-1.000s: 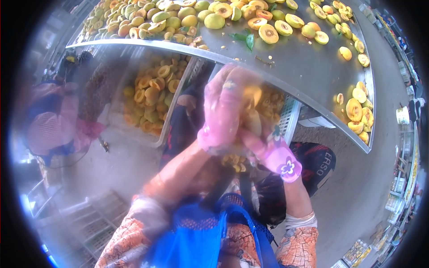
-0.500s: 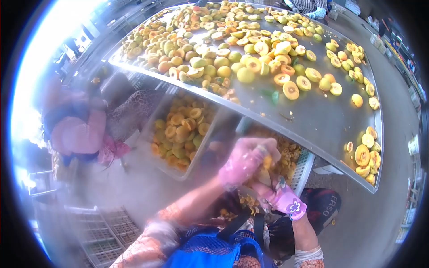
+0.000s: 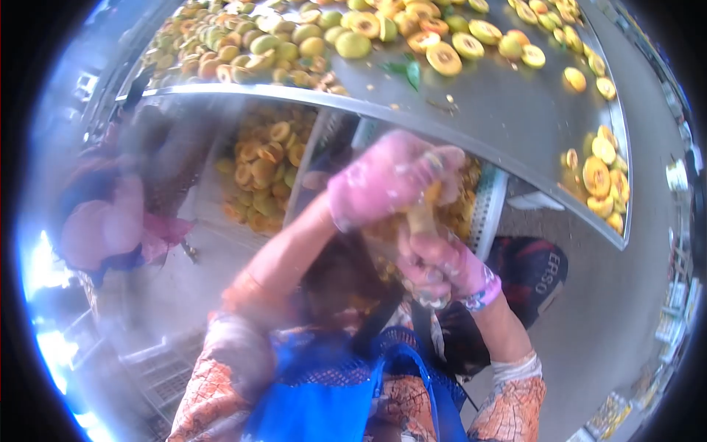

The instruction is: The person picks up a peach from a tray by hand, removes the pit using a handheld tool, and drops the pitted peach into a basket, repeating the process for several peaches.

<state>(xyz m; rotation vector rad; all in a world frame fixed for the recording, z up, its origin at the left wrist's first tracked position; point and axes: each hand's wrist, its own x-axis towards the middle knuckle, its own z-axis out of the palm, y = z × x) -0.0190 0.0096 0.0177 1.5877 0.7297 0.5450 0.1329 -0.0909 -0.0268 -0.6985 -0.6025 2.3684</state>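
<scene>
My left hand (image 3: pixel 390 180), in a pink glove, has its fingers curled round a small orange-yellow piece, apparently fruit, below the metal table's edge. My right hand (image 3: pixel 442 269), in a pink glove with a patterned cuff, is closed just below it on a pale, handle-like object (image 3: pixel 421 219) that points up towards the left hand. Blur hides its exact shape. Behind both hands, a white basket (image 3: pixel 492 214) holds yellow fruit pieces. Halved and whole yellow-green fruits (image 3: pixel 444 59) lie on the metal table (image 3: pixel 508 110).
A crate of fruit halves (image 3: pixel 261 169) stands under the table's left part. Another person (image 3: pixel 107 221) in pink and blue is at the left. Stacked plastic crates (image 3: pixel 166 368) are at the lower left. My knee (image 3: pixel 526 276) is beside the basket.
Compared with half a second ago, the view has tilted down, so less of the table's far side shows. My hands are slightly farther apart, and the pale object between them shows more clearly.
</scene>
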